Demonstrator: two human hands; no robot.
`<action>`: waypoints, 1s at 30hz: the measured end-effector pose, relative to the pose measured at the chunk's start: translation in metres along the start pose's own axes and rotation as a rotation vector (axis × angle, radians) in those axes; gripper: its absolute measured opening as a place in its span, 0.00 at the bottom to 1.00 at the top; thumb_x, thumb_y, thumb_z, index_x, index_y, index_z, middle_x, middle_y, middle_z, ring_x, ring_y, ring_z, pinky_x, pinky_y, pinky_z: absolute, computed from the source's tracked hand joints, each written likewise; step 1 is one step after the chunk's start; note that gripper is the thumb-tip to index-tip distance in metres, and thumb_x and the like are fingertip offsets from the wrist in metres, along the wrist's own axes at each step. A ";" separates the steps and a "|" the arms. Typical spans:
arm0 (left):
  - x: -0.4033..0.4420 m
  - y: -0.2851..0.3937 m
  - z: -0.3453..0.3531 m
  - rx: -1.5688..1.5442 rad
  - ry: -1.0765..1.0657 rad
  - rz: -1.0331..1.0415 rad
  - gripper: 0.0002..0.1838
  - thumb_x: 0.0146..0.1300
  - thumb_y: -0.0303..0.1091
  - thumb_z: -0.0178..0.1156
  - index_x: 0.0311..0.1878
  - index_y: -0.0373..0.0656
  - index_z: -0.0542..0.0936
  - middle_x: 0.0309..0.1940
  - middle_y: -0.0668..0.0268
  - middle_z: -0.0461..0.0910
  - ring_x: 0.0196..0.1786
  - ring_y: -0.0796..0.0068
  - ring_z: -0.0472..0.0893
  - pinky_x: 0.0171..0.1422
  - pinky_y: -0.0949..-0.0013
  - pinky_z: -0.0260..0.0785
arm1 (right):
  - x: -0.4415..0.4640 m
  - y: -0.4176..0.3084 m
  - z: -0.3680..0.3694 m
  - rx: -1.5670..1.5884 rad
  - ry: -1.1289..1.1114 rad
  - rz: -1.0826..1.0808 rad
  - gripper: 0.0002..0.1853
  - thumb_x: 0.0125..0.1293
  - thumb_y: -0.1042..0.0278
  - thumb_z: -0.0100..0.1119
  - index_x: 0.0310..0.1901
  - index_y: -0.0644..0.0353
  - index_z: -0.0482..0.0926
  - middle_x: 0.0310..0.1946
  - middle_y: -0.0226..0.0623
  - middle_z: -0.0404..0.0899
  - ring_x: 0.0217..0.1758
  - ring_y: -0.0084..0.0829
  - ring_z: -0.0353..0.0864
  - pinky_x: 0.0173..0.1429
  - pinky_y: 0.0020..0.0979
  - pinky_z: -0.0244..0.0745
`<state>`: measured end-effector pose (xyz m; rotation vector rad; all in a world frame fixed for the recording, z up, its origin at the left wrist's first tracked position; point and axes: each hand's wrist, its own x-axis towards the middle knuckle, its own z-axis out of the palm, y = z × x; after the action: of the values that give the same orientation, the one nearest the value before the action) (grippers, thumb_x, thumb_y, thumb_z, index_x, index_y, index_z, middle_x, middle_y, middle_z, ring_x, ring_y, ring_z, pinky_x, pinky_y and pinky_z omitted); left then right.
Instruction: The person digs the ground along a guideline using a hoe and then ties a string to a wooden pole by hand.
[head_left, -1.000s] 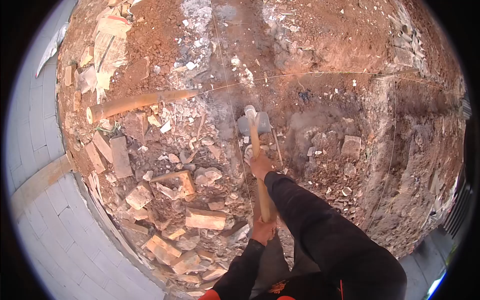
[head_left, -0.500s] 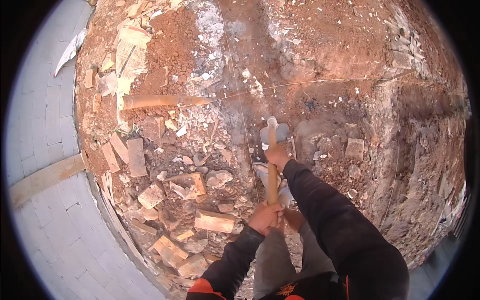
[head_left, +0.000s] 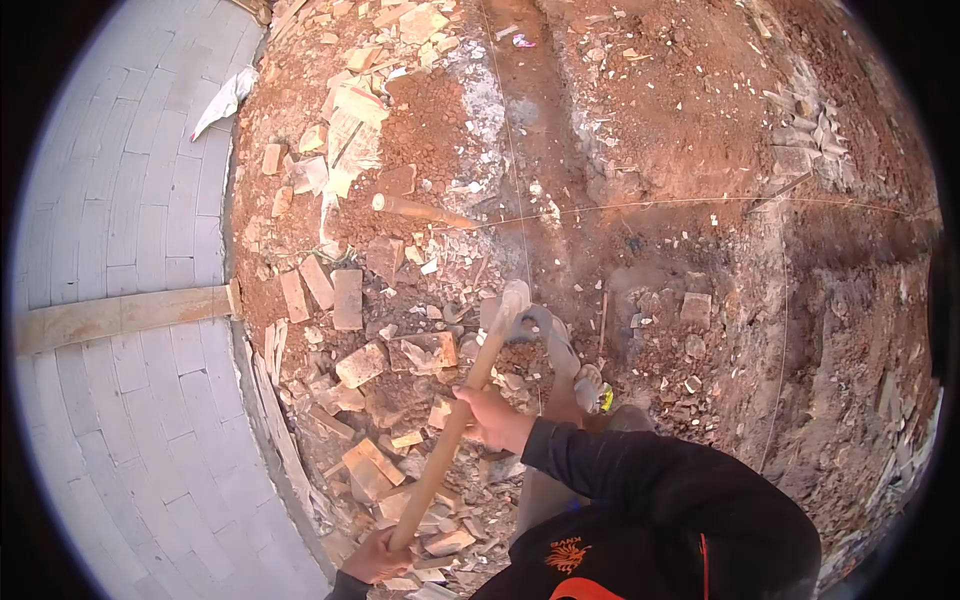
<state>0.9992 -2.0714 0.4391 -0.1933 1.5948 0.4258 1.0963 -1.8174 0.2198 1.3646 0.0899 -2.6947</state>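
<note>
A hoe-like tool with a long wooden handle slants from the lower left up to its head, which is low over the dirt near my feet. My right hand is wrapped round the middle of the handle. Down at the handle's lower end, my left hand grips it. One bare foot or shoe shows beside the tool's head, dusty and partly hidden. Broken bricks lie under and left of the handle.
A wooden pole lies on the soil ahead. Thin strings cross the trench. A grey block wall with a plank stands at the left. Rubble is scattered at the right.
The handle has swung from nearly upright in view to a slant, its lower end now further left with my left hand. My right hand moved left and down. The ground has shifted right in view.
</note>
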 end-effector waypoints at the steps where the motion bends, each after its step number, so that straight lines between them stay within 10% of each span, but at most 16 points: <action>1: -0.024 -0.049 -0.027 0.176 0.084 0.017 0.14 0.56 0.29 0.71 0.43 0.38 0.79 0.26 0.67 0.79 0.28 0.77 0.79 0.34 0.68 0.72 | -0.007 0.038 0.020 0.011 -0.016 0.109 0.16 0.72 0.61 0.62 0.55 0.51 0.69 0.52 0.34 0.73 0.57 0.38 0.77 0.66 0.57 0.73; 7: -0.056 -0.155 0.005 0.595 0.645 0.217 0.15 0.48 0.31 0.74 0.36 0.35 0.81 0.22 0.68 0.77 0.28 0.80 0.75 0.33 0.69 0.69 | -0.032 0.101 0.044 -0.104 -0.095 0.182 0.14 0.72 0.58 0.63 0.52 0.54 0.73 0.48 0.33 0.76 0.56 0.35 0.79 0.63 0.52 0.73; 15: 0.001 -0.060 0.063 -0.173 0.333 0.269 0.09 0.57 0.28 0.70 0.38 0.38 0.80 0.26 0.68 0.78 0.24 0.82 0.75 0.27 0.74 0.68 | -0.040 -0.023 -0.046 -0.588 -0.214 -0.307 0.20 0.76 0.54 0.59 0.57 0.59 0.69 0.44 0.35 0.79 0.42 0.28 0.83 0.45 0.33 0.77; 23: 0.059 0.060 -0.066 -0.286 0.291 0.332 0.08 0.62 0.29 0.64 0.41 0.39 0.77 0.26 0.66 0.76 0.22 0.73 0.76 0.23 0.65 0.72 | -0.137 -0.054 -0.370 -0.477 0.654 -0.471 0.08 0.70 0.62 0.55 0.45 0.52 0.70 0.28 0.30 0.73 0.22 0.25 0.76 0.19 0.28 0.64; 30: 0.105 0.171 -0.169 -0.352 0.255 0.314 0.06 0.66 0.35 0.59 0.38 0.44 0.75 0.24 0.69 0.77 0.20 0.73 0.76 0.21 0.63 0.71 | -0.216 -0.001 -0.482 -0.403 0.992 -0.412 0.08 0.71 0.62 0.54 0.44 0.53 0.69 0.24 0.32 0.72 0.16 0.28 0.73 0.17 0.29 0.62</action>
<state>0.7705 -1.9666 0.3644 -0.2739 1.7982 0.9595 1.6084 -1.7473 0.1085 2.5313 1.0080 -1.7607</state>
